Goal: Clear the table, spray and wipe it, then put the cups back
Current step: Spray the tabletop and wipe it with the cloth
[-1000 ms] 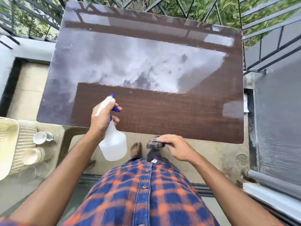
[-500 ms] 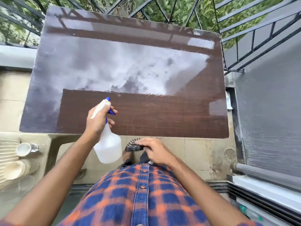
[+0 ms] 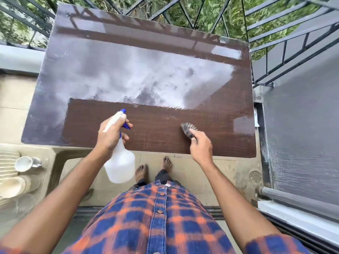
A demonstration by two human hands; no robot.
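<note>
Already bare, the brown table [image 3: 165, 57] awaits spraying, its cups [image 3: 23, 163] parked off to the left, well apart from both hands. Over the near edge, the left hand [image 3: 110, 136] wraps the spray bottle [image 3: 120, 167], nozzle aimed forward, seemingly ready to squirt. Rightward, the right hand [image 3: 200, 148] pinches a grey striped cloth [image 3: 188, 130] above the wood, probably poised for wiping.

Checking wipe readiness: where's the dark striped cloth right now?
In the head view, the dark striped cloth is pinched in the right hand, over the near right part of the brown wooden table, right of the white spray bottle.
</note>
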